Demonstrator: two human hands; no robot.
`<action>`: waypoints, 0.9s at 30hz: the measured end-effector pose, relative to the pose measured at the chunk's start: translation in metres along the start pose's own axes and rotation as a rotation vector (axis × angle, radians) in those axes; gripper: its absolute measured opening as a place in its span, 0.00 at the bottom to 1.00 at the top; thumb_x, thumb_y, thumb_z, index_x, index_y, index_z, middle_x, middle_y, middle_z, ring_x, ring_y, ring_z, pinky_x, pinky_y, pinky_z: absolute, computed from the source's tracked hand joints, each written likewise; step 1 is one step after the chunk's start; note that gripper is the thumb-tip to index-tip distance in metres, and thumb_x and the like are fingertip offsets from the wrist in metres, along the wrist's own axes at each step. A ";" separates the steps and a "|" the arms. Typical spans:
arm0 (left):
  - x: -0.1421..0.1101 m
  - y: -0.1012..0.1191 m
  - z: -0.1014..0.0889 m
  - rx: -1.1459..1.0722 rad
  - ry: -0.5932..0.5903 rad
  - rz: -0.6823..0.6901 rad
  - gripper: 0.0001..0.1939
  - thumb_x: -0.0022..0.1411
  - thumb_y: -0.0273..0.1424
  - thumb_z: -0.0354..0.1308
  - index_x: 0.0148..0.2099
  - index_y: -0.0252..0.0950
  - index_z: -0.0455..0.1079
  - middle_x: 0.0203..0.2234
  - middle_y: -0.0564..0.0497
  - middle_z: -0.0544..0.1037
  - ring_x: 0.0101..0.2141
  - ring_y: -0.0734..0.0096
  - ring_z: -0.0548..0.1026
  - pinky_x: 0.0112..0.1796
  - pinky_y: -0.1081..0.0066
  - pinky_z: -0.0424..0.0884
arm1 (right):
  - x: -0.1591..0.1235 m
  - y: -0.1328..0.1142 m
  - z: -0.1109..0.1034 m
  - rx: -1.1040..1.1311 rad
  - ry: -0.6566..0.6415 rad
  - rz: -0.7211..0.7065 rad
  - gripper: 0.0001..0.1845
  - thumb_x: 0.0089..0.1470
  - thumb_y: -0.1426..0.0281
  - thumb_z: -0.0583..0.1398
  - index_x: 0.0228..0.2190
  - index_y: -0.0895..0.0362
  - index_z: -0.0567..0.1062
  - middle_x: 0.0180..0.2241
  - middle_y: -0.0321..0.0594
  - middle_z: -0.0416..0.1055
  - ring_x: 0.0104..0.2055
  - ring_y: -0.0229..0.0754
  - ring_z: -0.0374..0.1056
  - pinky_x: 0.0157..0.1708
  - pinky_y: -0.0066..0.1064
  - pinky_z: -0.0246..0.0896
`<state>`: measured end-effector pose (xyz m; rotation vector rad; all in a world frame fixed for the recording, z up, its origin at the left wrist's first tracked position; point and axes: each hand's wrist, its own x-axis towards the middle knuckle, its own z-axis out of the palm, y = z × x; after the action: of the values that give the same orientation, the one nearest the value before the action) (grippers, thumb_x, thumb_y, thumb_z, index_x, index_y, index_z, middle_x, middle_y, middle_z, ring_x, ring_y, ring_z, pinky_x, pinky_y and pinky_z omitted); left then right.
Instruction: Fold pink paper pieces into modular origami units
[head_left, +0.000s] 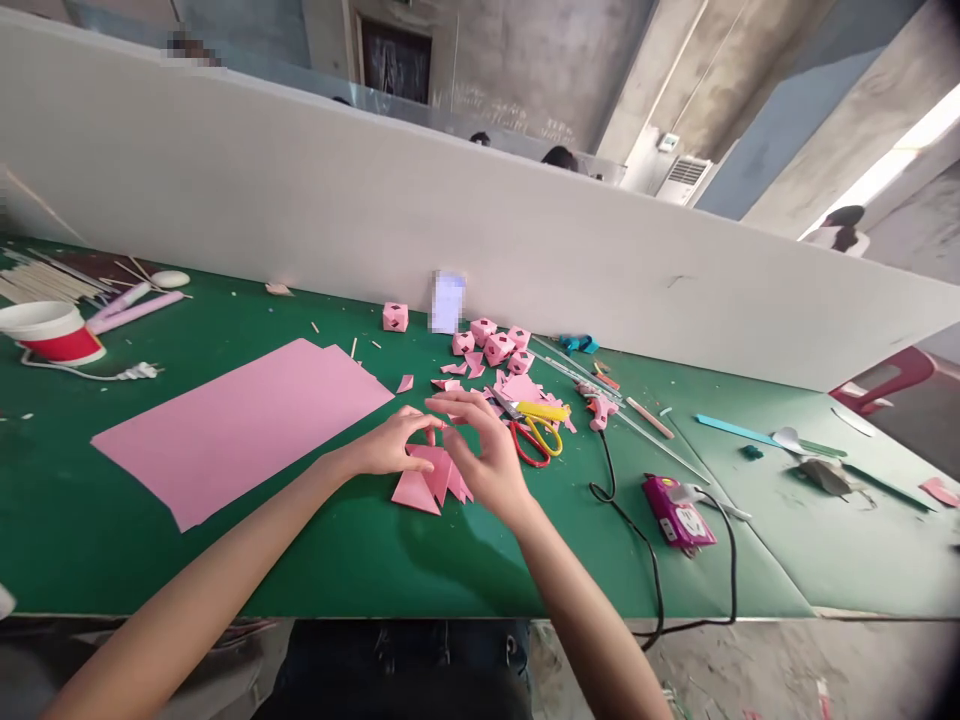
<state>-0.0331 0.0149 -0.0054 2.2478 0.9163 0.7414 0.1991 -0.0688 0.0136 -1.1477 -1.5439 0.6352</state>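
Observation:
A creased piece of pink paper with pointed flaps is between my hands, low over the green table. My left hand is curled at its left side, thumb and fingers closed around its upper edge. From the right, my right hand bends over the same paper with fingers and thumb curved toward my left fingertips. The exact contact of the fingertips is partly hidden. Just beyond my right hand lie scissors with yellow and red handles, beside pink paper scraps.
A large pink sheet lies to the left. Several folded pink paper boxes and a phone are near the white partition. On the right are a pink glue gun, its black cord and a magenta power strip. A paper cup stands far left.

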 end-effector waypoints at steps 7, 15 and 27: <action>0.016 -0.002 -0.009 -0.353 -0.089 -0.296 0.22 0.51 0.36 0.71 0.49 0.37 0.75 0.28 0.52 0.80 0.31 0.64 0.77 0.34 0.67 0.70 | 0.056 0.032 0.039 0.022 -0.008 0.138 0.16 0.57 0.64 0.57 0.41 0.55 0.82 0.44 0.45 0.82 0.42 0.47 0.76 0.39 0.36 0.70; 0.035 -0.010 0.005 -0.749 0.298 -0.384 0.33 0.47 0.37 0.77 0.54 0.38 0.72 0.34 0.51 0.80 0.40 0.63 0.80 0.48 0.60 0.73 | 0.050 0.046 0.031 0.011 -0.026 0.168 0.22 0.59 0.50 0.61 0.41 0.55 0.81 0.41 0.44 0.83 0.44 0.49 0.77 0.40 0.36 0.70; 0.029 -0.023 0.019 -0.798 0.446 -0.380 0.33 0.44 0.39 0.79 0.51 0.36 0.73 0.35 0.52 0.80 0.39 0.64 0.80 0.50 0.60 0.73 | 0.045 0.050 0.034 -0.148 -0.170 0.129 0.14 0.56 0.61 0.67 0.44 0.52 0.80 0.37 0.38 0.82 0.41 0.45 0.78 0.46 0.36 0.70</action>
<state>-0.0123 0.0437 -0.0263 1.1958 0.9756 1.1870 0.1849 -0.0029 -0.0205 -1.3415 -1.6926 0.7300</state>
